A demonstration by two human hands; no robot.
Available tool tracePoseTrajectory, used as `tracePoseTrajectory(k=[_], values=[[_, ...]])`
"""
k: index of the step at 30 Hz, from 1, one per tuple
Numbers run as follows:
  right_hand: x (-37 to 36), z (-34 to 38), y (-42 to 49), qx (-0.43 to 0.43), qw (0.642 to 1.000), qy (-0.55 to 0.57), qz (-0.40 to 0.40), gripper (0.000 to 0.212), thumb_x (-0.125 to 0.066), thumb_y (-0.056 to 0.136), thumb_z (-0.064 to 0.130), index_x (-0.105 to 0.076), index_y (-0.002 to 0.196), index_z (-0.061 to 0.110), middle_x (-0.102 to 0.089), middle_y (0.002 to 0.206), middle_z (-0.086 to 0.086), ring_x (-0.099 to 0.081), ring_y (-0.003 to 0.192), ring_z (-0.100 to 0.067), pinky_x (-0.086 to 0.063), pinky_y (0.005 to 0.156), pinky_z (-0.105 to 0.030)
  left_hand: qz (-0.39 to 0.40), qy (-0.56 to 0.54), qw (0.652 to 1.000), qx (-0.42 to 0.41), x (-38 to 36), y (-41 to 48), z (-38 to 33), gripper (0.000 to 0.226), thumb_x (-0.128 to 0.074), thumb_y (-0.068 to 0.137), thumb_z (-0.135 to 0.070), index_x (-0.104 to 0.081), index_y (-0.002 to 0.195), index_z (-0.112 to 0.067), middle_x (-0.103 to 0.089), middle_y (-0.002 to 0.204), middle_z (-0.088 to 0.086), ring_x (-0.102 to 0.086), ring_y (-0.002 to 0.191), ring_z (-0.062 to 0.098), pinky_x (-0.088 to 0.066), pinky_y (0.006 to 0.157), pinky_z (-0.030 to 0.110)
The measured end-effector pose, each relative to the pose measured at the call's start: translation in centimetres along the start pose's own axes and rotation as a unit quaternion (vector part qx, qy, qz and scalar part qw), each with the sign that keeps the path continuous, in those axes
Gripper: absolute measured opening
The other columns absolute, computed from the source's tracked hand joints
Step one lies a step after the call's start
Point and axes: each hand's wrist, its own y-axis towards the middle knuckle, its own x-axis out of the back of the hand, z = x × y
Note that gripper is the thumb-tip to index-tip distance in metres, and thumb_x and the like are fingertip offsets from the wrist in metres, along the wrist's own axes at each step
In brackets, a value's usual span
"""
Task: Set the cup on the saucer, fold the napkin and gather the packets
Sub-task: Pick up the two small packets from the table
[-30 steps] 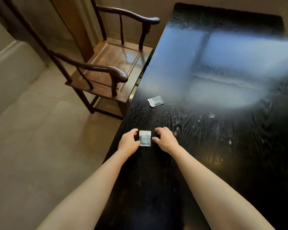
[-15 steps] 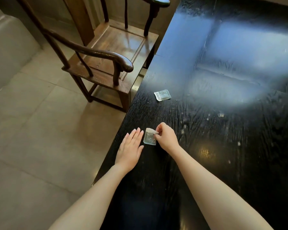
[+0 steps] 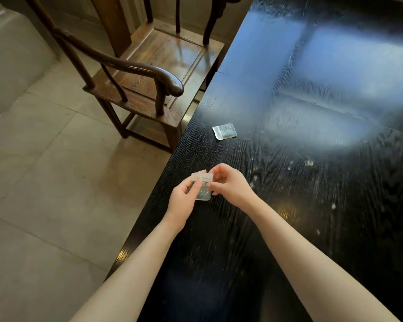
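A small grey packet (image 3: 203, 185) with a pale top strip is lifted just off the black table (image 3: 300, 205) near its left edge. My left hand (image 3: 184, 198) pinches its left side and my right hand (image 3: 228, 184) pinches its right side. A second grey packet (image 3: 224, 131) lies flat on the table farther away, apart from both hands. No cup, saucer or napkin shows in this view.
A dark wooden armchair (image 3: 149, 73) stands on the tiled floor against the table's left edge, beyond the hands. Pale specks dot the glossy tabletop to the right.
My right hand raised the near packet off the table, and my left hand, flat beside it before, has taken hold of its other side. The view has tilted down and closer.
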Motion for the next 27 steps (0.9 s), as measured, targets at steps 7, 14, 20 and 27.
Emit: tracePoseTrajectory(k=[7,14,20,27], values=[[3.5,-0.1,6.2,0.043,0.966,-0.192,-0.167,0.023,-0.050,0.092,0.014,-0.064,0.110,0.010,-0.068,0.108,-0.008,-0.060,0.100,-0.023,-0.046,0.085,-0.032,-0.087,-0.092,0.991,0.045,-0.2,1.7,-0.1,0.029,-0.042,0.097,-0.013,-0.057,0.119,-0.001,-0.069,0.106,0.013,-0.070,0.095,0.022,-0.057,0.085,0.035],[6.0,-0.7,14.3,0.029,0.869,-0.484,-0.095,0.050,-0.041,0.094,0.013,-0.031,0.143,0.016,-0.028,0.153,-0.003,-0.028,0.132,-0.033,-0.032,0.100,-0.044,-0.078,-0.133,0.983,0.100,1.6,1.5,1.0,0.029,-0.039,0.097,-0.007,-0.054,0.120,0.000,-0.068,0.105,0.011,-0.070,0.089,0.018,-0.059,0.077,0.029],[4.4,-1.8,13.6,0.022,0.852,-0.482,-0.204,0.034,-0.057,0.089,0.023,-0.050,0.116,0.003,-0.051,0.124,-0.017,-0.041,0.116,-0.036,-0.036,0.089,-0.044,-0.037,-0.212,0.971,0.109,2.4,1.0,1.1,0.028,-0.037,0.097,-0.008,-0.055,0.119,-0.007,-0.065,0.113,0.014,-0.070,0.095,0.021,-0.057,0.084,0.033],[1.4,-2.2,4.1,-0.075,0.959,-0.118,-0.248,0.024,-0.069,0.079,0.027,-0.057,0.090,0.010,-0.065,0.094,-0.007,-0.060,0.091,-0.025,-0.039,0.071,-0.030,-0.027,-0.252,0.958,0.136,1.1,0.4,1.1,0.035,-0.030,0.100,-0.015,-0.051,0.126,-0.005,-0.055,0.128,0.018,-0.057,0.114,0.028,-0.044,0.099,0.042]])
